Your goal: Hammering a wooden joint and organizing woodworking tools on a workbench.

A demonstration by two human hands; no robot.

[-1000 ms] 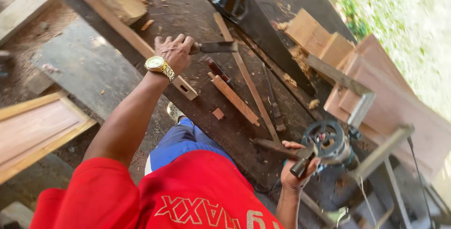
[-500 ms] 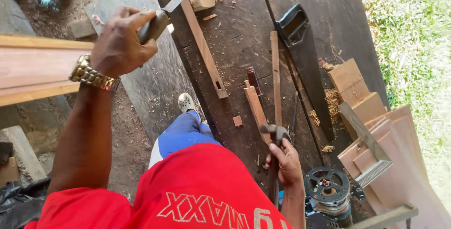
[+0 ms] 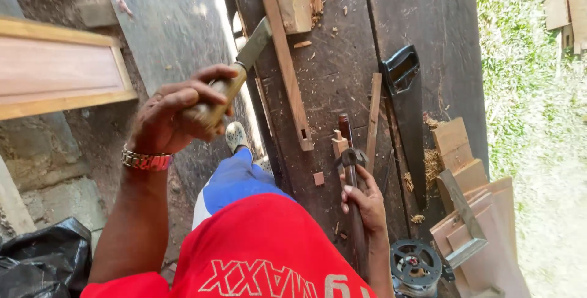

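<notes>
My left hand (image 3: 174, 117), with a watch on the wrist, is raised above the left edge of the dark workbench (image 3: 342, 78). It is closed around the wooden handle of a chisel (image 3: 255, 42), whose flat blade points up and away. My right hand (image 3: 365, 200) rests low on the bench and grips the handle of a hammer (image 3: 351, 156), whose head lies just beyond the fingers. A long wood strip (image 3: 284, 59) with a notch near its end lies between the two hands. A small wood block (image 3: 318, 178) sits close to the hammer.
A handsaw (image 3: 406, 108) lies on the bench to the right. A round power tool (image 3: 416, 264) and a metal square (image 3: 461, 212) sit by stacked boards at lower right. A framed wood panel (image 3: 58, 66) lies at the left, and a black bag (image 3: 43, 258) at bottom left.
My left hand picked the chisel up off the bench and raised it to the left. My right hand left the power tool and closed on the hammer.
</notes>
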